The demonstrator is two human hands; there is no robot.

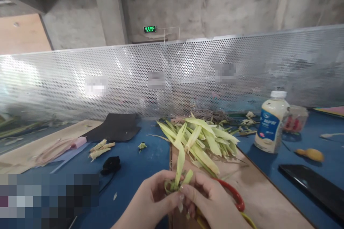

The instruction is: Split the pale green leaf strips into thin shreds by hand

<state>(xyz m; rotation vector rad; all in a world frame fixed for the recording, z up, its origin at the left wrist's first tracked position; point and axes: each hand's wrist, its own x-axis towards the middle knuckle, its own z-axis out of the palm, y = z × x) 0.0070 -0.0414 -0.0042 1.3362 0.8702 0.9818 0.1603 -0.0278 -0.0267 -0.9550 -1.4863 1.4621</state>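
My left hand [150,198] and my right hand [208,195] meet low in the middle, fingers and thumbs pinched together. Between them is a small bundle of pale green corn husk strips [179,164], with one long strip standing up and a shorter end poking out to the right. Part of the bundle is hidden by my fingers. Just beyond lies a heap of corn husks [206,132] on a brown board [258,175]. A red handle [235,195] and a yellow handle [248,218], which look like scissors, show beside and under my right hand.
Right of the board stand a milk bottle [271,123], a clear box [297,118], a small yellow gourd-shaped object [310,154] and a black phone [314,186]. To the left lie black sheet [114,127], rolled husk pieces [101,149] and a black lump [111,165]. Perforated metal screen [129,78] closes the back.
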